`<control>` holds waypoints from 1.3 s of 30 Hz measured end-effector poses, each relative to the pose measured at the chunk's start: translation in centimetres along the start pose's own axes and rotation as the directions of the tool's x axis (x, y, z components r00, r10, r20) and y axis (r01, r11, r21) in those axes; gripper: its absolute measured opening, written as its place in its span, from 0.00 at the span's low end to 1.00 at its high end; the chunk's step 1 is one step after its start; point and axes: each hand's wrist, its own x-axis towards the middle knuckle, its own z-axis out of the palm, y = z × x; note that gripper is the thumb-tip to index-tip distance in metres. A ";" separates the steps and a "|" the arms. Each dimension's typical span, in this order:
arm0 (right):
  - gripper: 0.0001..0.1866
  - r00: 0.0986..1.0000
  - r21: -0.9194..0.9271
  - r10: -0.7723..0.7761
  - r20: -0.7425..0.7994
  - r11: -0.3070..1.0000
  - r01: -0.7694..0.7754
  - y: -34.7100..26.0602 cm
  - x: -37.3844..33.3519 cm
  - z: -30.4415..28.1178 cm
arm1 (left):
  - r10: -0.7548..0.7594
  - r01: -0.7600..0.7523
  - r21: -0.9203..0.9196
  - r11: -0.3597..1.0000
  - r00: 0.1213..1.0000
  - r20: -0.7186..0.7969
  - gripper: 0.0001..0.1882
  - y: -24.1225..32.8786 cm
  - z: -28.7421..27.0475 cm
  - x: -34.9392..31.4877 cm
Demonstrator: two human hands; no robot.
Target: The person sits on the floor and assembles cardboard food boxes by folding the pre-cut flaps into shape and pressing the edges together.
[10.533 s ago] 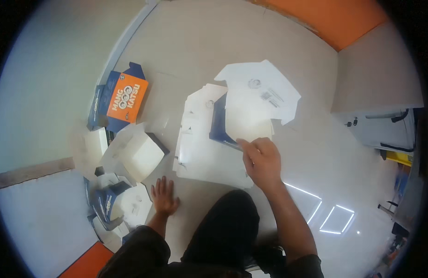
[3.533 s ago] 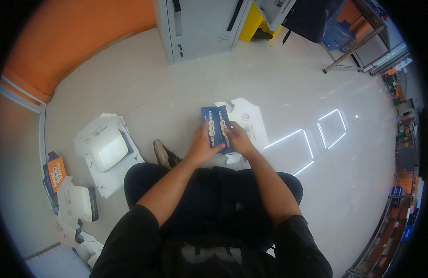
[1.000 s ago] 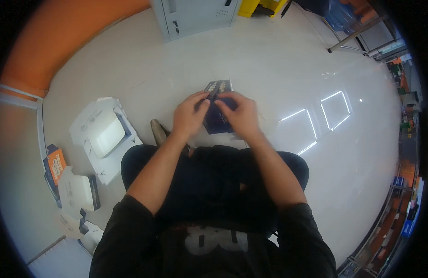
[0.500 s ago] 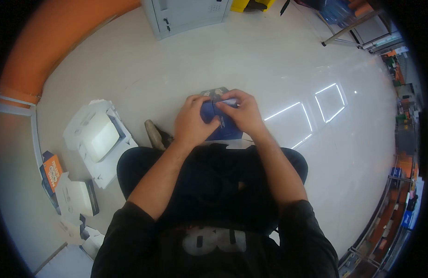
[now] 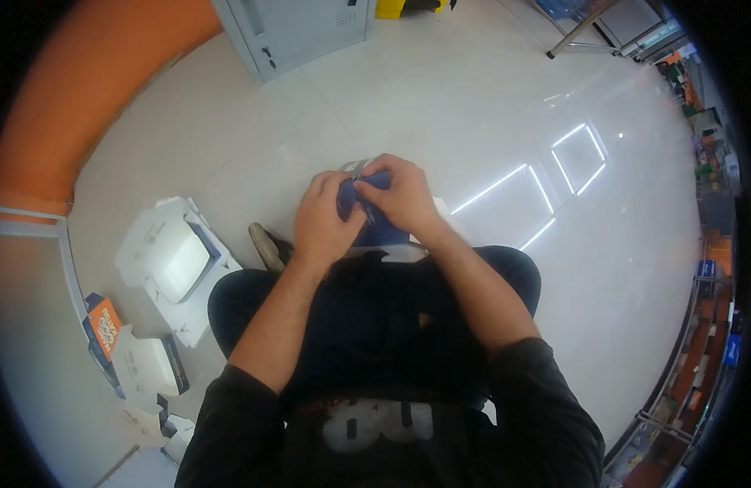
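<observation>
A dark blue cardboard box (image 5: 381, 233) sits in front of my crossed legs, with pale print on its blue face. My left hand (image 5: 326, 215) wraps round its left side, the thumb bent in over the blue panel. On the upper right, my right hand (image 5: 401, 195) pinches a folded blue part between thumb and fingers. The two hands nearly meet at the top of the box, where the fingers hide much of the folds. A white flap edge shows along the box's near side.
White partly folded cardboard boxes (image 5: 176, 260) lie on the floor to my left. Nearer stand an orange and blue box piece (image 5: 104, 325) and another white carton (image 5: 143, 364). My shoe (image 5: 267, 246) pokes out beside my knee. A grey metal locker (image 5: 302, 32) stands ahead; shelving (image 5: 688, 382) lines the right.
The view has shifted, so the surroundings sit differently in it. My hands keep hold of the box. A pale flap that showed by my right fingers is no longer visible; blue card shows there.
</observation>
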 end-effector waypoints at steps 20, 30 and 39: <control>0.13 0.997 0.124 -0.002 0.074 0.992 -0.007 1.7 0.9 -0.4 | -0.044 0.054 -0.083 0.995 0.992 0.114 0.31 -0.5 0.8 0.1; 0.20 0.997 0.010 0.080 0.023 0.997 -0.080 1.6 0.9 -0.7 | -0.082 0.096 -0.078 0.992 0.982 0.170 0.50 0.1 0.4 -0.8; 0.21 0.999 0.040 0.044 0.019 0.998 -0.045 1.7 0.9 -0.2 | -0.171 0.203 -0.135 0.970 0.960 0.221 0.54 1.2 0.7 -1.0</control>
